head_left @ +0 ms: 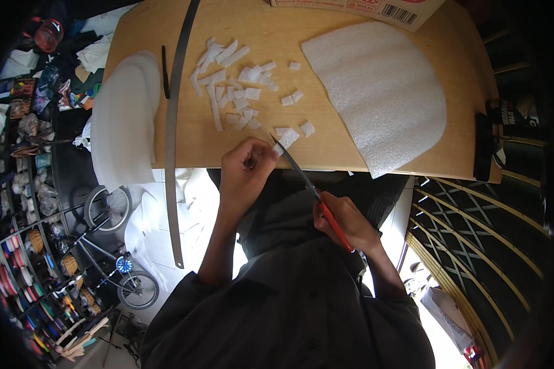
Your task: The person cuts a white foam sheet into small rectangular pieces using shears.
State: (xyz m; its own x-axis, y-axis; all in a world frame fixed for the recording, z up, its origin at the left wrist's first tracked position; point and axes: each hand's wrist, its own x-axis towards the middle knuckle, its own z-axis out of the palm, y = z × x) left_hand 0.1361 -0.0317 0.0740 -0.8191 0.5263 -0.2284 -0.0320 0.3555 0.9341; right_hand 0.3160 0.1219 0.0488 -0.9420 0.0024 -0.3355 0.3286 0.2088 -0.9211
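My right hand grips scissors with red handles. Their dark blades point up and left across a small white foam strip by the table's near edge. At the strip's lower end, my left hand is closed, its thumb and fingers pinching the foam; the exact grip is partly hidden. Just beyond the hands lie several cut foam squares in a loose heap. Longer thin foam strips sit at the heap's left side. A single square rests to the right of the blades.
A large foam sheet covers the table's right part, overhanging the near edge. More foam sheeting hangs over the left end. A long metal ruler juts past the near edge, beside a black pen. A cardboard box stands far back.
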